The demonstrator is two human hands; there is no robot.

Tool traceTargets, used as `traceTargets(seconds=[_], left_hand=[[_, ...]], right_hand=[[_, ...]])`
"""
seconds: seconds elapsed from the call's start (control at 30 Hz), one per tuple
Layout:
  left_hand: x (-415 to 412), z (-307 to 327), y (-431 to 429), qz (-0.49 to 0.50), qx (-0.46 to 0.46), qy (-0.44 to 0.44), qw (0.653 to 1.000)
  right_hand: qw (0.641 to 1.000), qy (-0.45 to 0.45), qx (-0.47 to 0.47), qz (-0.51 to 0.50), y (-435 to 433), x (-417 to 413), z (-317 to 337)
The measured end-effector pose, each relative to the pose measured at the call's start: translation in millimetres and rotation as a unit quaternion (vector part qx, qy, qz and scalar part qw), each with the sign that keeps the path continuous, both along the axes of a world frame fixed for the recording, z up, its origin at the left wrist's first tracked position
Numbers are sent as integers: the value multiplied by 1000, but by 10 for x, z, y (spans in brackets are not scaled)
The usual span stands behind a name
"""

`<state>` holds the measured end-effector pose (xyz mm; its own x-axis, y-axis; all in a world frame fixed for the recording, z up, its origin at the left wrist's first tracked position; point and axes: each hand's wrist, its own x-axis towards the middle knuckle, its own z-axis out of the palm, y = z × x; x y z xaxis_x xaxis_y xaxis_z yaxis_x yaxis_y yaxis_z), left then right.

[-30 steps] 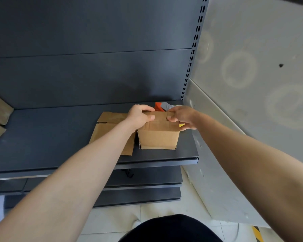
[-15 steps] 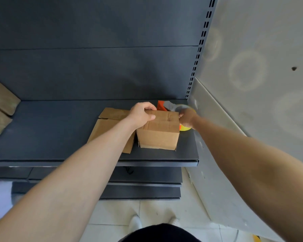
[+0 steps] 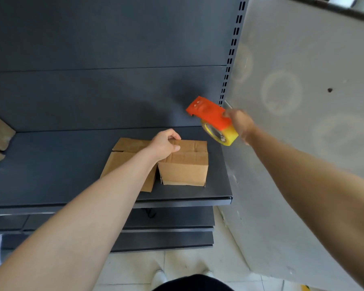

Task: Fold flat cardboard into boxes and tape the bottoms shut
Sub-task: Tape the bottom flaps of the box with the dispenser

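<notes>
Right hand (image 3: 241,125) aloft around tape dispenser (image 3: 211,114)

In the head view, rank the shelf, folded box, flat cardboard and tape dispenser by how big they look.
Largest first:
shelf
folded box
flat cardboard and tape dispenser: about alike, unranked; the cardboard is partly hidden, the dispenser held up nearer the camera.

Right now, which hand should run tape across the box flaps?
Right. The right hand grips the tape dispenser in the air, just above and right of the box, with nothing between. The left hand grips the box top, pinning it closed, so it should hold.
</notes>
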<state>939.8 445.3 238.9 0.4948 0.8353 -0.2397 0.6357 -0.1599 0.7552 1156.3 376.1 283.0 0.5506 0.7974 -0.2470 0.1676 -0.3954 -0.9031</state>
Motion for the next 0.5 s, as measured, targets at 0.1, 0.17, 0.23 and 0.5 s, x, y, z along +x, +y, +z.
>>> traceTargets(seconds=[0.1, 0.17, 0.23, 0.5], left_hand=[[-12, -5, 15, -6, 2, 0, 1000], [-16, -8, 25, -11, 2, 8, 1000], [-22, -10, 30, -10, 4, 15, 1000], [-99, -107, -36, 1, 22, -23, 1000]], right_hand=[[994, 78, 66, -28, -138, -40, 276], [986, 144, 85, -4, -184, -62, 372], [982, 177, 58, 37, -215, -111, 375], [986, 156, 24, 56, -280, -294, 232]])
